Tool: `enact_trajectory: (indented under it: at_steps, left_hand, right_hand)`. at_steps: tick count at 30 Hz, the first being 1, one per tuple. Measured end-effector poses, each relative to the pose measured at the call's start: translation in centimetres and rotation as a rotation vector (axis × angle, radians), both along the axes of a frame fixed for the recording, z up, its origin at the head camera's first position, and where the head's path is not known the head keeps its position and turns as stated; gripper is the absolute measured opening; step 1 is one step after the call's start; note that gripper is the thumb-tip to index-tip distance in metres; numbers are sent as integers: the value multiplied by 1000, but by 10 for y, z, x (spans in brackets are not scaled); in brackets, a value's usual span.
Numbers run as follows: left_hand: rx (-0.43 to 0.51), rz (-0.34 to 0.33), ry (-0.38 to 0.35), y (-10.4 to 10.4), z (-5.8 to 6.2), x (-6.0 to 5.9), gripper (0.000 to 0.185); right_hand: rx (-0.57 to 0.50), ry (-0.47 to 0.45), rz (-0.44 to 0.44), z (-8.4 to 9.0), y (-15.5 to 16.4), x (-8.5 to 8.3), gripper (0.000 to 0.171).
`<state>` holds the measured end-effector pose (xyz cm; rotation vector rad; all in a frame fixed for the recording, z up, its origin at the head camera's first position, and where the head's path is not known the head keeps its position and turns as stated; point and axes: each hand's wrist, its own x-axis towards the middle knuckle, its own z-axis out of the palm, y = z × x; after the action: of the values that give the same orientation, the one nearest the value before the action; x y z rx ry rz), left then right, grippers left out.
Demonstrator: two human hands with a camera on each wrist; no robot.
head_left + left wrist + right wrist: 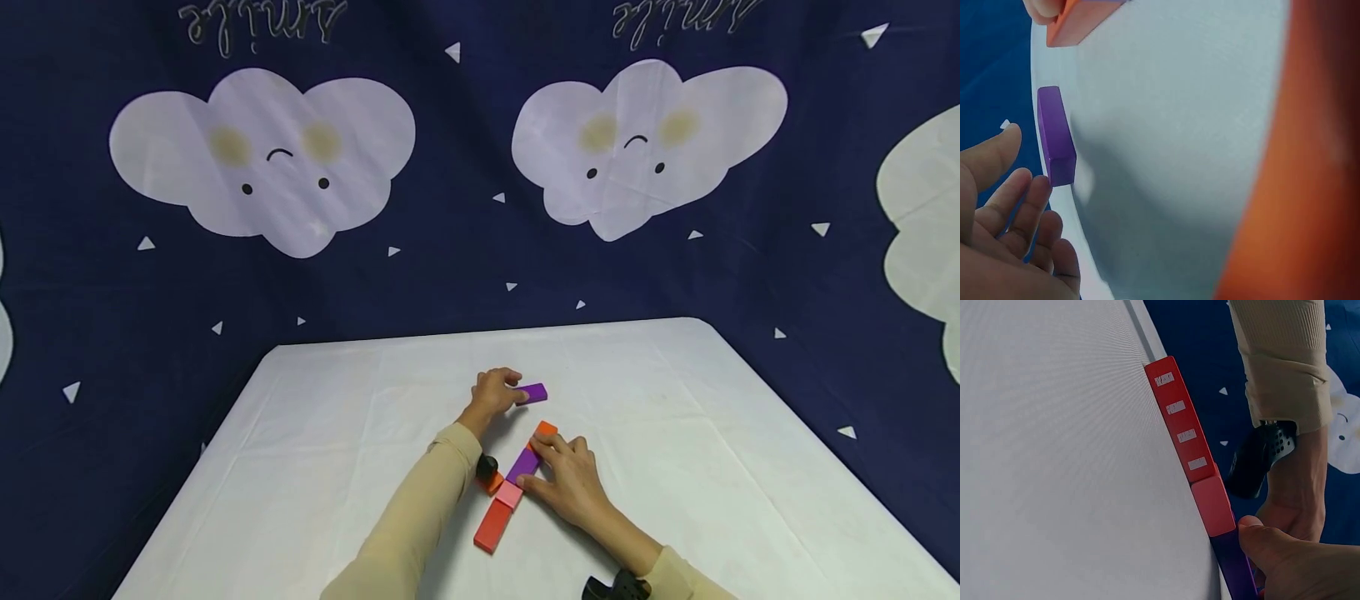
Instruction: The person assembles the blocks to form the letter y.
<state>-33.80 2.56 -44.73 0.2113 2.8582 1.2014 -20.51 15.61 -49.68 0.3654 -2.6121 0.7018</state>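
On white table [300,467], your left hand [492,392] touches loose purple block [533,392] (fingers relaxed); right hand [572,479] pinches purple block in row [522,463].

Table cover [675,467] is looking like white cloth, matt, w/ faint creases. Blocks on it are looking painted, smooth, matt to satin: loose purple block [534,393] beyond the row, then red block [493,528], pink block [510,494], purple one [524,463], orange block [545,430]. Backdrop [465,275] behind table is showing as printed fabric, matt. Sleeve [420,517] is looking ribbed knit.
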Motion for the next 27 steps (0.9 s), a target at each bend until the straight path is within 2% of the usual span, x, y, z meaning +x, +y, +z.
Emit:
enact_trajectory:
  at_steps: [15, 20, 27]
  left_hand:
    - [-29, 45, -60, 0, 0, -4, 30]
    - [-64, 25, -75, 1, 0, -4, 33]
    - [-111, 9, -51, 0, 3, -1, 32]
  right_hand:
    - [6, 33, 5, 1, 0, 0, 61]
    - [-5, -7, 4, 1, 0, 0, 62]
    - [-1, -13, -5, 0, 0, 0, 62]
